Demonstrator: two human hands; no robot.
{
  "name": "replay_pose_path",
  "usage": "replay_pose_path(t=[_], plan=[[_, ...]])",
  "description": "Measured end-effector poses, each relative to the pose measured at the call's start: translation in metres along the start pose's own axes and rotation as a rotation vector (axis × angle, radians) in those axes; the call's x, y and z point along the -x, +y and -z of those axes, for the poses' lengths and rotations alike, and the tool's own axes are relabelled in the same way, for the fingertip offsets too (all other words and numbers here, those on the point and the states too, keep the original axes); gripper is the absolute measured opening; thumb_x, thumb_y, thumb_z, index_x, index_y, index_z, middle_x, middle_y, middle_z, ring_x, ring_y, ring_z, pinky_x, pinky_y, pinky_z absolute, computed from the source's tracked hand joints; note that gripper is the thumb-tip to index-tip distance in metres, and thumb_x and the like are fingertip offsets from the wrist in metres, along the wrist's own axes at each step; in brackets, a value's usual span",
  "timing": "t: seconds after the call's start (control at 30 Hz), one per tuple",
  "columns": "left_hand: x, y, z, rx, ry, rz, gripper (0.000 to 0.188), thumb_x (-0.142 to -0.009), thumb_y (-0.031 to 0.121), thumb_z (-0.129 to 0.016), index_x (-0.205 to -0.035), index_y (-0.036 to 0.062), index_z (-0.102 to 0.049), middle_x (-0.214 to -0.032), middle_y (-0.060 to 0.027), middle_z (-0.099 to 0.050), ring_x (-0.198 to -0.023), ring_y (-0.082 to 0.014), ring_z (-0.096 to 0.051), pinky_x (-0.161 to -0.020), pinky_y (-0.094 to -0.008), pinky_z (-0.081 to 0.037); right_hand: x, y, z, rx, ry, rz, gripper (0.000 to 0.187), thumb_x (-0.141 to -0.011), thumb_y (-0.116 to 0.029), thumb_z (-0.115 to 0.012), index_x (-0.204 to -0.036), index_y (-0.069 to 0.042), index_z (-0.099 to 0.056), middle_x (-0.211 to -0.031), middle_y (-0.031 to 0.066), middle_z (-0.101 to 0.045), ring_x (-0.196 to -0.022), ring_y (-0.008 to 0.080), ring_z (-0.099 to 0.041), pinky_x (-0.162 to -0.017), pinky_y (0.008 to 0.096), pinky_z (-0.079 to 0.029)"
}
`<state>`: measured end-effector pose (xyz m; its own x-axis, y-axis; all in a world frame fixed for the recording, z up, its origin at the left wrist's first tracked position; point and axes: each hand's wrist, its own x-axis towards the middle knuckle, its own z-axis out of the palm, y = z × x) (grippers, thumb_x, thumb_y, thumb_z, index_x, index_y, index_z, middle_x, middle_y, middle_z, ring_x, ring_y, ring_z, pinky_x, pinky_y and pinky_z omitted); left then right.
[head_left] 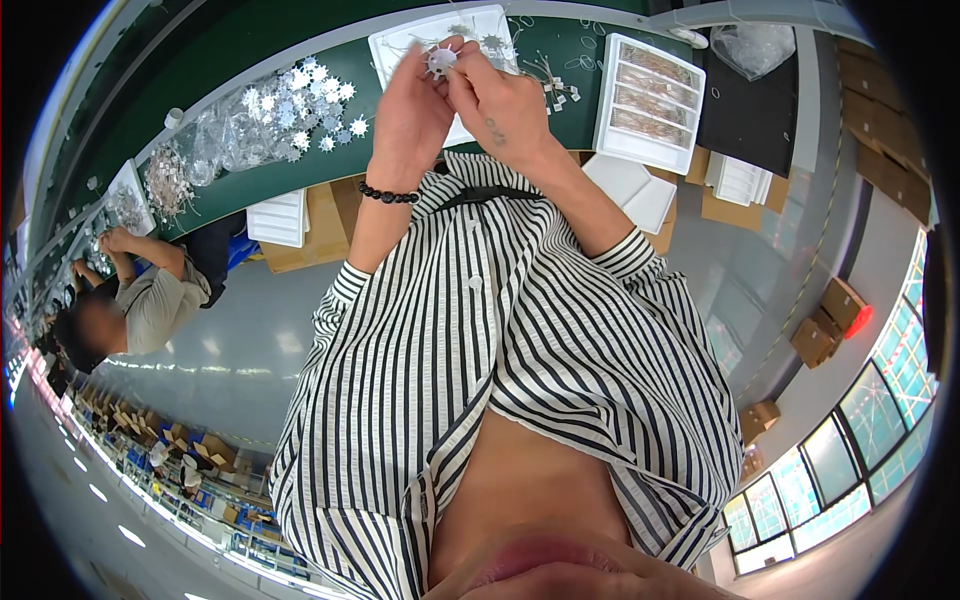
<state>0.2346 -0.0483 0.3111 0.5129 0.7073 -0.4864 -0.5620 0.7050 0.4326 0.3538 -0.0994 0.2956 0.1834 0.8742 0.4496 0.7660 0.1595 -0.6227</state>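
A small silvery, star-shaped piece (441,63) with pointed prongs is held up between my two hands, over a white tray (393,50). My left hand (412,115) is closed around the piece's left side, its fingers slightly blurred. My right hand (502,108) pinches it from the right with curled fingers. In the tray behind my hands lies another star-shaped piece (491,42) with thin wires. Many similar silver star-shaped pieces (310,105) are heaped left of my hands. Thin wires with white connectors (560,92) lie just right of the tray.
A white compartment tray (602,130) with wire bundles stands on the green table (240,172) at right. Beside it is a black tray (745,130) bearing a clear plastic bag (752,48). Bundled wires (168,182) lie at far left, near another seated person (160,300).
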Motion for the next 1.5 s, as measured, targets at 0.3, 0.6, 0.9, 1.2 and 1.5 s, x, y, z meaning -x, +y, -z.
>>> replay_pose_path(t=[0.3, 0.6, 0.9, 1.2, 1.5], plan=[[-0.002, 0.007, 0.014, 0.001, -0.087, -0.03, 0.033, -0.102, 0.019, -0.053, -0.124, -0.0048, -0.06, -0.113, -0.0143, -0.069, -0.097, -0.0165, -0.063, -0.086, -0.0261, -0.05, -0.001, -0.001, 0.005, -0.216, 0.02, -0.12, 0.007, -0.083, -0.004, -0.07, -0.088, -0.007, -0.066, -0.057, -0.0003, -0.06, -0.043, 0.0131, -0.049, -0.043, 0.0264, -0.039], [0.0, 0.003, 0.01, -0.005, 0.106, -0.082, 0.03, -0.102, 0.024, -0.059, -0.112, -0.0033, -0.065, -0.102, -0.0118, -0.071, -0.082, -0.0132, -0.065, -0.072, -0.022, -0.053, -0.004, -0.001, 0.002, -0.084, 0.04, 0.098, 0.01, -0.078, -0.001, -0.07, -0.085, -0.008, -0.067, -0.057, 0.0, -0.059, -0.044, 0.0119, -0.049, -0.043, 0.0251, -0.038], [0.004, 0.004, 0.013, -0.288, 0.234, -0.03, 0.032, -0.099, 0.028, -0.064, -0.099, -0.0034, -0.069, -0.091, -0.0083, -0.071, -0.074, -0.0118, -0.066, -0.064, -0.0191, -0.053, 0.0, 0.006, 0.0, 0.05, -0.026, 0.231, 0.009, -0.077, -0.001, -0.069, -0.083, -0.007, -0.067, -0.058, -0.0006, -0.059, -0.044, 0.0112, -0.049, -0.043, 0.0248, -0.038], [0.011, 0.003, 0.005, -0.394, 0.229, -0.104, 0.027, -0.096, 0.025, -0.067, -0.094, -0.0022, -0.072, -0.086, -0.0061, -0.07, -0.078, -0.0114, -0.062, -0.071, -0.0211, -0.052, 0.003, 0.004, -0.001, -0.388, -0.136, -0.241, 0.003, -0.089, -0.008, -0.064, -0.09, -0.007, -0.062, -0.062, 0.0, -0.06, -0.047, 0.0118, -0.048, -0.044, 0.0255, -0.037], [0.004, 0.003, 0.007, -0.643, 0.329, -0.274, 0.019, -0.091, 0.018, -0.072, -0.087, -0.0006, -0.074, -0.081, -0.0019, -0.067, -0.08, -0.0096, -0.058, -0.074, -0.0214, -0.047, 0.005, 0.029, -0.006, -0.977, -0.276, -0.658, 0.011, -0.098, -0.016, -0.059, -0.103, -0.006, -0.059, -0.067, 0.0047, -0.062, -0.051, 0.0111, -0.05, -0.046, 0.0246, -0.037]])
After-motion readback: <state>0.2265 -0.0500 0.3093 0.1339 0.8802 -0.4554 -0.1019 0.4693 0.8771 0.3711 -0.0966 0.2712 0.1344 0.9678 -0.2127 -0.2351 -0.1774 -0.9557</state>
